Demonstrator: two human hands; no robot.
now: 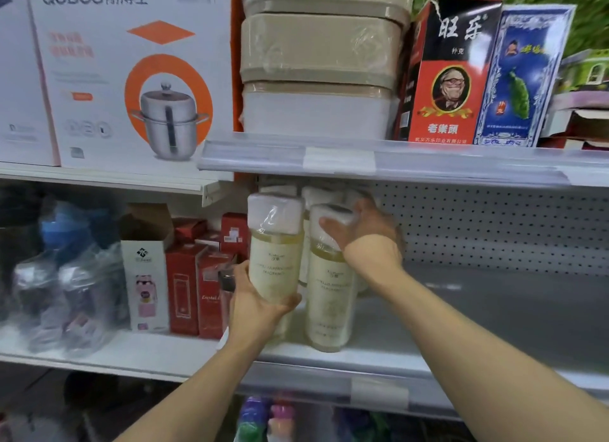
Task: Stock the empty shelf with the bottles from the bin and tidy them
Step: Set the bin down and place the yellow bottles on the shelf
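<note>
The left bottle point(275, 260) is gripped low on its body by the left hand point(253, 296), fingers curled round it; it is held upright just above the shelf point(478, 313). The right bottle point(331, 286) stands on the shelf, just beside the first; its white cap is clasped by the right hand point(365, 230), thumb in front. More bottles point(316, 194) are seen behind, partly hidden; red boxes point(194, 286) stand to the left.
</note>
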